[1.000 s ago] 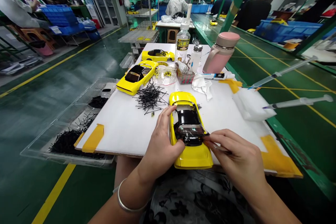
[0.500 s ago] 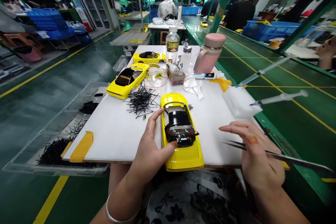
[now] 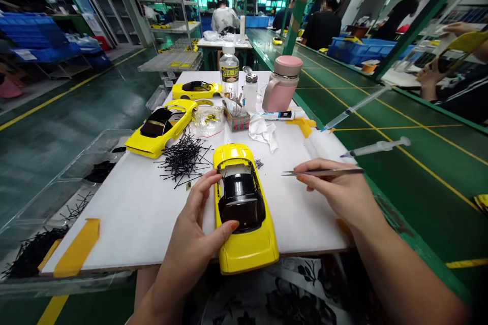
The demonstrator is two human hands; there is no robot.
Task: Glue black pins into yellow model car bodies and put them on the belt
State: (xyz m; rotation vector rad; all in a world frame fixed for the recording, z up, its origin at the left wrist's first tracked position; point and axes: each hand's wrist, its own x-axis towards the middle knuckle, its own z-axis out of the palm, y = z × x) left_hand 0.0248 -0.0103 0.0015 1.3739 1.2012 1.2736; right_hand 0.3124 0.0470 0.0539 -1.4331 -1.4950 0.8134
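Note:
A yellow model car body [image 3: 249,251] lies lengthwise near the table's front edge, its black roof and dark window piece [image 3: 242,213] on top. My left hand [image 3: 190,223] grips its left side, with the thumb over the window's lower edge and the fingers by the side opening. Right of the car, my right hand [image 3: 339,193] pinches metal tweezers [image 3: 328,171] whose tips point left, apart from the car. Close to those tips lies a small scatter of tiny black bits [image 3: 259,164]. Thin black stick-like parts [image 3: 183,157] are heaped left of the car.
Two more yellow car bodies [image 3: 162,124] stand at the back left. Behind are a clear bottle [image 3: 230,73], a pink flask [image 3: 282,86], a small box [image 3: 237,117] and crumpled tissue [image 3: 264,132]. Syringes [image 3: 377,146] jut over the right edge. Co-workers [image 3: 322,28] sit farther off.
My right hand has moved inward and levelled the tweezers toward the car. The dark window piece, tilted up before, now lies flat. My left hand stays on the car; the view has shifted.

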